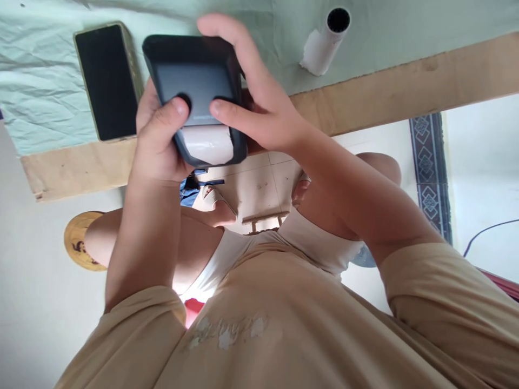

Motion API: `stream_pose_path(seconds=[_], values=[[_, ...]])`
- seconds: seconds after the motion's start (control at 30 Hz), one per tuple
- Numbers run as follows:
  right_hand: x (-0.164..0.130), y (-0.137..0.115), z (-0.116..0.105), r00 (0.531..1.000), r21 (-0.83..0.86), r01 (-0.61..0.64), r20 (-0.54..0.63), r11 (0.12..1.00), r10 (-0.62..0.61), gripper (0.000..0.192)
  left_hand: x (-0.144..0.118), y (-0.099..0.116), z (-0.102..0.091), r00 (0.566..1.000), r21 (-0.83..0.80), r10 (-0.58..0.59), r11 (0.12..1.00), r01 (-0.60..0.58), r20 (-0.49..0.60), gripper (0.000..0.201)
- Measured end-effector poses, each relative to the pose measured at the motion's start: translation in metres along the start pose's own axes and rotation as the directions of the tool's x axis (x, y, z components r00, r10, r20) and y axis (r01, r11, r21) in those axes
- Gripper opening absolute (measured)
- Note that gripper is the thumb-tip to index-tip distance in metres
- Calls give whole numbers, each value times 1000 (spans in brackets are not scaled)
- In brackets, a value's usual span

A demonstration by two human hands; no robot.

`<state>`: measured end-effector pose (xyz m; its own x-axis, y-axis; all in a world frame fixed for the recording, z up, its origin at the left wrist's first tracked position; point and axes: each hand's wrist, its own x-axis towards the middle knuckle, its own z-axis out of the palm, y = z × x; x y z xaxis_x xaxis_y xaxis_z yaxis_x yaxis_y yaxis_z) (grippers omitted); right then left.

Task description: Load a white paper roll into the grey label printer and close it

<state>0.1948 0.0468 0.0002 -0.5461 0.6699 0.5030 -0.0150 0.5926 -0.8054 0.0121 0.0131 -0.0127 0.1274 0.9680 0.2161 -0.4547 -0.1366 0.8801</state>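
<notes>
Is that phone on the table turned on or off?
The phone looks off: it lies face up and shows only black.

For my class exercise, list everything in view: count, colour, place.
Cloth: 1, pale green, top
Wooden edge: 1, brown, below cloth
Device: 1, black, white end, upper centre
Phone: 1, black, upper left
Roll: 1, white, upper right
Floor: 1, whitish, below
Patterned strip: 1, dark blue, right
Cable: 1, dark, right
Round object: 1, yellow, lower left
Blue things: 2, blue, below device, right
Red things: 2, red, lower centre, right
Wooden frame: 1, brown, centre
Shirt: 1, tan, bottom
Shorts: 1, whitish, centre
Legs: 2, left, right
Left hand, right hand: 2, on device
</notes>
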Motion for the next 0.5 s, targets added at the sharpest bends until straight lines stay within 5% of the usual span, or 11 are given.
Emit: stream_pose_path(seconds=[0.17,0.27,0.37,0.5], values=[[7,41,3,980,-74,185,-56,980,-190,61,7,-3,-4,999,105,-20,994,17,31,60],[18,69,6,958,-65,284,60,956,-281,70,4,-3,0,999,142,18,990,-24,41,55],[28,83,10,954,-23,291,89,956,-288,74,3,-1,5,992,190,71,981,-50,-105,49],[30,80,14,972,38,224,61,974,-226,70,13,1,3,990,217,-141,965,143,-26,69]])
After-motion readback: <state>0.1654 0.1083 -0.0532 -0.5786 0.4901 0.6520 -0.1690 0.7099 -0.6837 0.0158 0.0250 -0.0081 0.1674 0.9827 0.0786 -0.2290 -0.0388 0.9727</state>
